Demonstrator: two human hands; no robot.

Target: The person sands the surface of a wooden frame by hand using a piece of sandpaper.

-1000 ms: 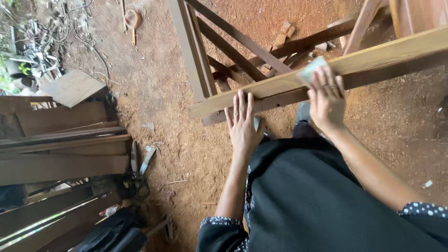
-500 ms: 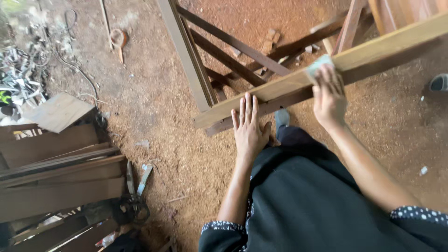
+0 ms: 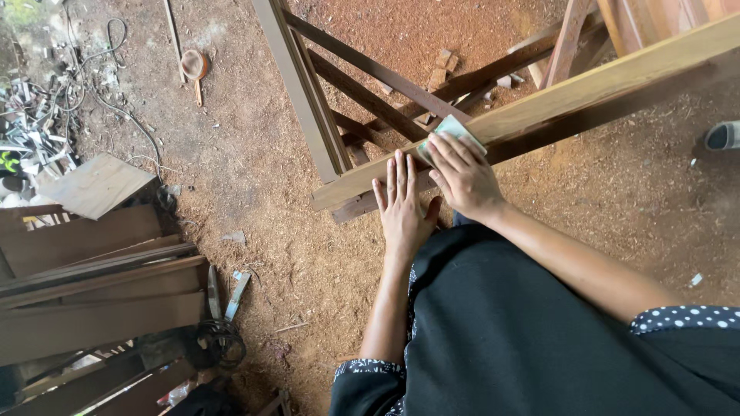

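A long pale wooden beam (image 3: 586, 96) runs from the upper right down toward the middle of the head view. My left hand (image 3: 404, 209) lies flat with its fingers spread near the beam's lower end, pressing on it. My right hand (image 3: 465, 176) rests on top of the beam just to the right, its fingers closed over a folded greenish sheet of sandpaper (image 3: 453, 129). Both forearms reach out from a dark garment with dotted sleeve cuffs.
A brown wooden frame (image 3: 312, 108) with slanted bars stands behind the beam. Stacked dark planks (image 3: 92, 285) lie at the left, with a saw (image 3: 231, 296) and a coil beside them. Sawdust covers the dirt floor (image 3: 247, 169). Scrap and wires (image 3: 35, 131) fill the upper left.
My right hand slid the sandpaper down the beam toward my left hand, so the two hands are now close together. The view also shifted.
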